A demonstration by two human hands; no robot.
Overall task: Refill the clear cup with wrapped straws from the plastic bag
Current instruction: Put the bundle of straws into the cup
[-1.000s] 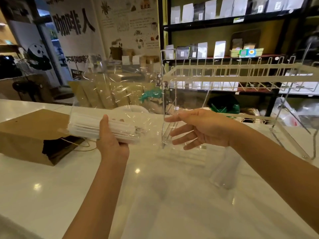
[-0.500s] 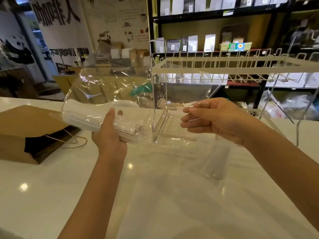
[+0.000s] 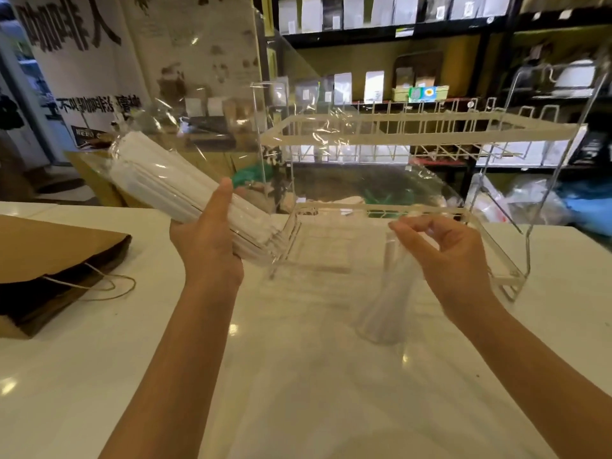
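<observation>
Barely started, I'd say. The left hand (image 3: 207,241) is wrapped around the wrapped straws (image 3: 172,190) through the plastic bag (image 3: 298,150), left of centre, all of them apparently inside. The right hand (image 3: 443,256) pinches the bag's loose film above the clear cup (image 3: 385,306), lower centre-right on the white counter (image 3: 99,376). The cup is blurry; can't tell how many straws it holds. The bag's opening is invisible too.

- Wrapped straws (image 3: 172,187): white, in clear plastic bag (image 3: 298,154).
- Cup (image 3: 385,306): clear.
- Desk (image 3: 298,376): glossy white.
- Paper bag (image 3: 49,253), 9 o'clock: brown, black inside.
</observation>
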